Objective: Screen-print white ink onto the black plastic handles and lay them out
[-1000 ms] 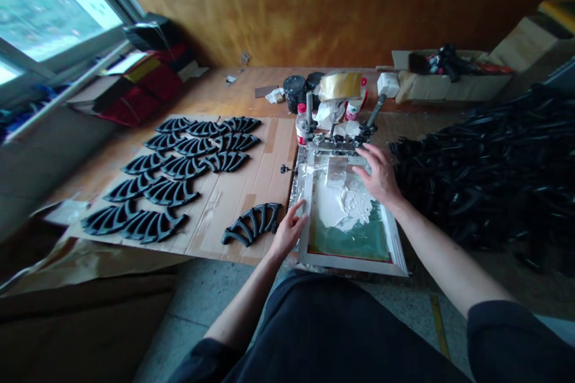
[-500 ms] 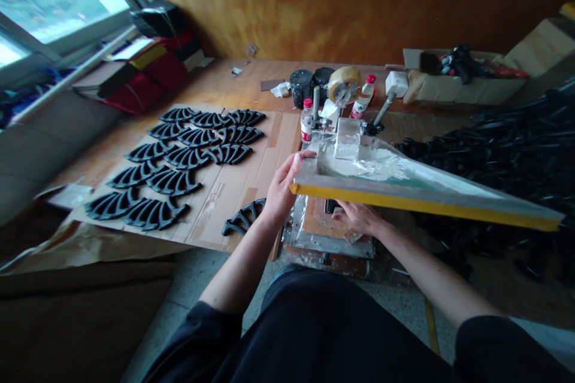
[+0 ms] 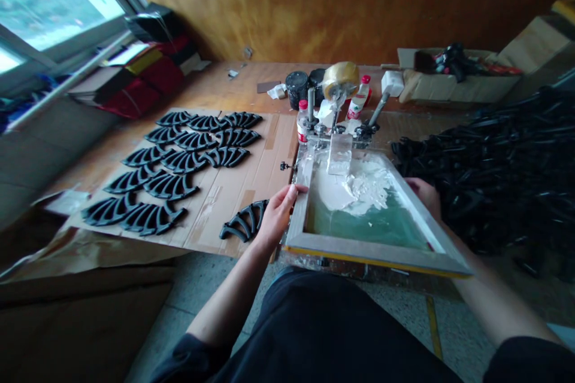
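The left hand (image 3: 279, 215) grips the near left rail of a wooden silkscreen frame (image 3: 372, 251), its fingers (image 3: 293, 190) together and curled over the wood. The right hand (image 3: 424, 193) sits at the far side of the right rail, half hidden by it; the fingers seem to rest against the wood, though from this angle I cannot tell whether they are clamped. The frame lies flat over the printing bed, held at its far edge by metal hinge clamps (image 3: 341, 130), so it can swing up from there while the near edge stays free for the hands.

Thick, glossy white ink (image 3: 359, 188) is heaped in ridges on the green mesh (image 3: 368, 224), with a clear, flat scraper (image 3: 339, 154) standing at the far end. Just beside the left hand, one black arched, ribbed part (image 3: 245, 221) lies alone on a cardboard sheet (image 3: 269, 155). Matching parts (image 3: 171, 185) sit in spaced rows, apparently so that their surfaces stay apart. A loose black heap of them (image 3: 494, 161) rises to the right of the frame. Ink tins (image 3: 296, 88), plastic bottles (image 3: 303, 121) and a roll of tape (image 3: 340, 79) stand beyond the clamps on the wooden table (image 3: 224, 87).
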